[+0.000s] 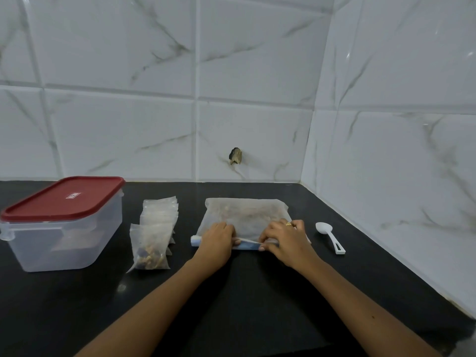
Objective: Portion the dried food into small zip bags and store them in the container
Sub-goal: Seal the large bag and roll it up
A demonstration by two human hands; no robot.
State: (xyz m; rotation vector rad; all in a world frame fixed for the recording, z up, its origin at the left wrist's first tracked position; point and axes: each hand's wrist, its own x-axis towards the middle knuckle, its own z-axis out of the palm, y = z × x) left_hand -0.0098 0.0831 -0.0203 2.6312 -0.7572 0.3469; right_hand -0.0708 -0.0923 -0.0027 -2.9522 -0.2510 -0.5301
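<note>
A large clear zip bag of dried food (244, 215) lies flat on the black counter, its blue-striped zip edge towards me. My left hand (216, 240) grips the left part of that edge. My right hand (286, 238), with a ring on one finger, pinches the edge further right. To the left, a small zip bag (150, 247) with dried food in it leans on a stack of small clear bags (161, 212). At the far left stands a clear plastic container (64, 230) with its red lid (64, 197) on.
A white plastic spoon (329, 237) lies on the counter right of the big bag. White marble-pattern tiled walls close the back and right side, meeting in a corner. The black counter (231, 292) stretches towards me.
</note>
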